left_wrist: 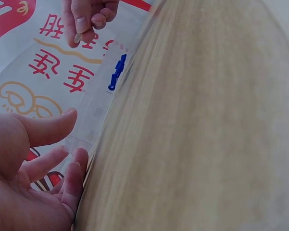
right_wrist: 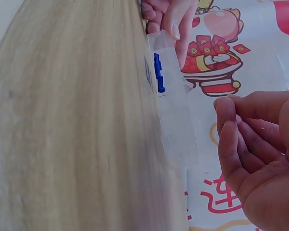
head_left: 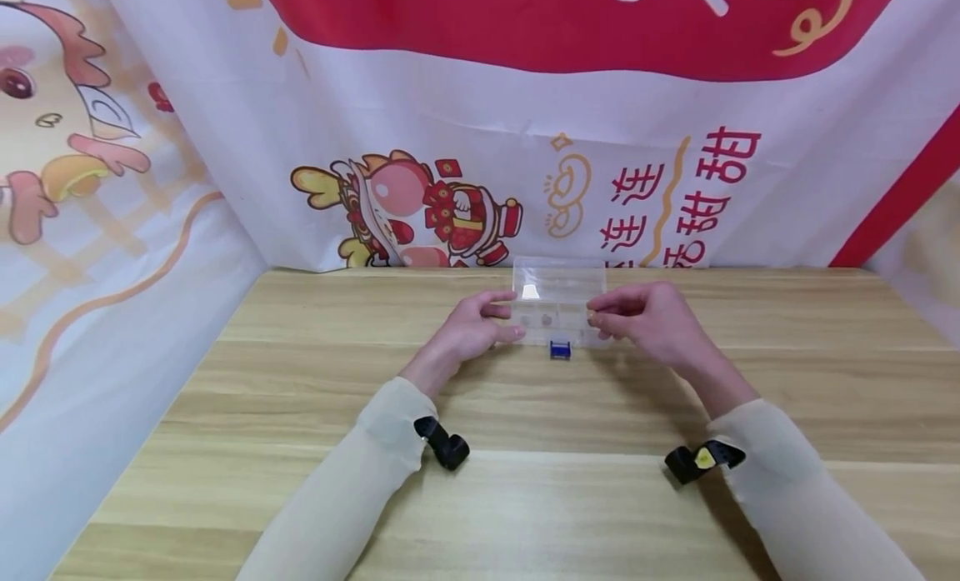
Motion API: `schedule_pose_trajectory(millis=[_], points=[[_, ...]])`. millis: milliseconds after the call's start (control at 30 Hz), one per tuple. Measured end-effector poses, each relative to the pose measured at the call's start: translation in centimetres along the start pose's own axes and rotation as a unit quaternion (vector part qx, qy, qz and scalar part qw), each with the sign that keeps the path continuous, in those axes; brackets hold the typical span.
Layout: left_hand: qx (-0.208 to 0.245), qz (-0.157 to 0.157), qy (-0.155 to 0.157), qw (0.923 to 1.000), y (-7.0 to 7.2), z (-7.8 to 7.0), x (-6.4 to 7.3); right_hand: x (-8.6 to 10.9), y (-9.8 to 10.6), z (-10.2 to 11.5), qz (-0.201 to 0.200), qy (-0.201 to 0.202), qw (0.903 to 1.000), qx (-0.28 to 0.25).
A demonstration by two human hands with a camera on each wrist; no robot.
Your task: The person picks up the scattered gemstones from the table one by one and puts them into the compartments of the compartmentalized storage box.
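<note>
A clear plastic compartment box point(head_left: 570, 316) stands on the table with its transparent lid point(head_left: 562, 279) raised at the back. On its front side is a blue latch point(head_left: 560, 349). A few small pale pieces point(head_left: 546, 320) show inside the left part. My left hand point(head_left: 472, 324) is at the box's left end, thumb and fingers spread and loosely bent beside the wall. Over the right end, my right hand point(head_left: 637, 318) pinches a small pale, roundish piece point(left_wrist: 77, 38) between thumb and index finger; its exact kind is too small to tell.
The wood-grain table point(head_left: 525, 498) runs back to a white printed cloth point(head_left: 450, 97) hanging just behind the box. Another printed cloth point(head_left: 135, 314) hangs along the left side. Black camera straps point(head_left: 442, 443) sit around both sleeves.
</note>
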State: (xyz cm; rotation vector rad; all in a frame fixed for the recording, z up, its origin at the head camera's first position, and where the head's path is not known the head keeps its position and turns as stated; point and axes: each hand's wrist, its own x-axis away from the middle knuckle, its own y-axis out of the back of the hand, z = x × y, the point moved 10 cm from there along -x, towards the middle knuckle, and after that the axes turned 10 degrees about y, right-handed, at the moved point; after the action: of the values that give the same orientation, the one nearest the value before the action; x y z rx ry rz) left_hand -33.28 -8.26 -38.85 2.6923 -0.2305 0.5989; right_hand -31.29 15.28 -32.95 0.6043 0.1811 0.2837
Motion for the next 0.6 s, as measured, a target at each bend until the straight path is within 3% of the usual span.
schedule_pose_trajectory(millis=[233,600], points=[[0.002,0.001,0.001,1.0,-0.3,-0.2,0.0,-0.2,-0.5,0.2,-0.001,-0.001,1.0,0.0],[-0.006,-0.003,-0.011,0.9999,-0.2,-0.3,0.3,-1.9,-3.5,1.0,0.007,-0.016,0.9995,-0.028]])
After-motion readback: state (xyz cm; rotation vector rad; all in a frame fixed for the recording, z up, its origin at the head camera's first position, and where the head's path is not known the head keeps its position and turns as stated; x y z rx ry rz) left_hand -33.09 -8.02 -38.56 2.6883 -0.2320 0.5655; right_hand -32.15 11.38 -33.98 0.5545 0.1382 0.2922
